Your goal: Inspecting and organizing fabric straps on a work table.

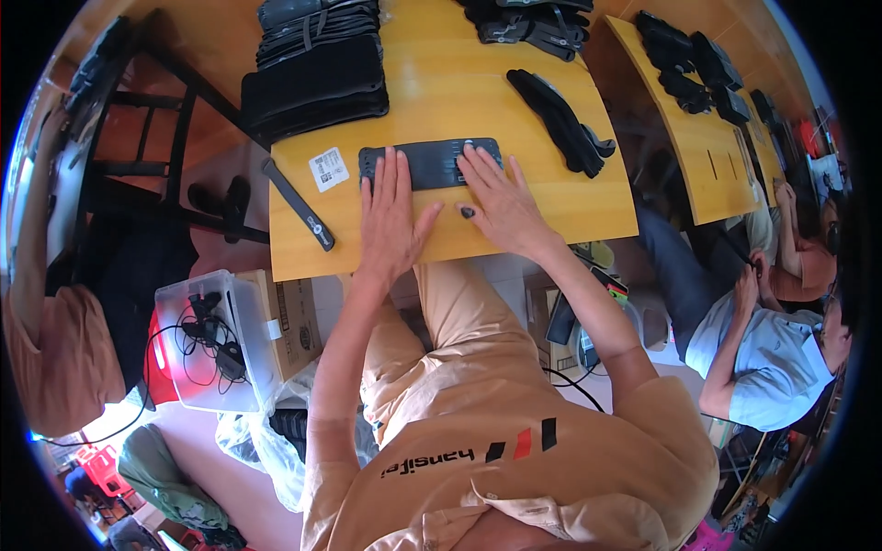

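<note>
A flat dark grey rectangular piece, like folded fabric or a band, lies crosswise on the yellow table in front of me. My left hand rests flat, its fingertips on the left end of the piece. On its right end press the fingers of my right hand, spread and straight; a small dark spot shows at the right thumb tip. Neither hand grips anything. Left of the piece are a white printed label and a narrow dark strip. A pair of black sock-like knitted pieces lies to the right.
Stacks of black folded fabric stand at the far left of the table, with more dark bundles at the far right. A clear plastic bin with cables sits below left, beside a cardboard box. Other people sit on both sides.
</note>
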Motion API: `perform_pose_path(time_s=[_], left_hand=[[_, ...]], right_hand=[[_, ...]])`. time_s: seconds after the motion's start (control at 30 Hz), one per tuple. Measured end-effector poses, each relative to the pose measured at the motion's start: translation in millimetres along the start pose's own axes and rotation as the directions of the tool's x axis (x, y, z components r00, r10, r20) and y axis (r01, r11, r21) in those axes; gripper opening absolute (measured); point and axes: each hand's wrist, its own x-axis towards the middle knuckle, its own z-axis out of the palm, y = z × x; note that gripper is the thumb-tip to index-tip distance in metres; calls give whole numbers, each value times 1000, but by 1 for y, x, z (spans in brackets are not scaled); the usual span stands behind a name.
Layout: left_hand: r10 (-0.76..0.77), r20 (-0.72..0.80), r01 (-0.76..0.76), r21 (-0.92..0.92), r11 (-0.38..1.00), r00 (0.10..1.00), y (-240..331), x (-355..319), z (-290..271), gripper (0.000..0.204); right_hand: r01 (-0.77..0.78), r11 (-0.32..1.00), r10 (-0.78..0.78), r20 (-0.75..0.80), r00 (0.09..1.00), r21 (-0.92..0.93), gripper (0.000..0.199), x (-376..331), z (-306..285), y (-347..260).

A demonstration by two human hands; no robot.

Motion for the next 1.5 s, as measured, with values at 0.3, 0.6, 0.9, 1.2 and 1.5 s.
perform_pose_path(time_s=[0.3, 0.6, 0.9, 1.2, 1.5], left_hand=[[24, -124, 5, 222, 975, 992, -20, 33, 24, 68], [34, -281, -67, -110, 992, 959, -5, 13, -4, 57], [-587, -225, 189, -807, 559, 778, 27, -131, -45, 24], [-798, 123, 152, -988, -40, 590, 16, -152, -31, 31], [-544, 338, -17, -839, -544, 768, 6, -128, -40, 26]], right_hand=[[70, 997, -76, -165, 983, -42, 54, 48, 28, 2], [89, 995, -96, -251, 963, -42, 52, 49, 33, 1], [403, 838, -236, -422, 875, 368, 39, 43, 17, -99], [557, 754, -438, -365, 822, 349, 25, 63, 56, -133], [217, 641, -113, -190, 975, 736, 31, -19, 19, -137]])
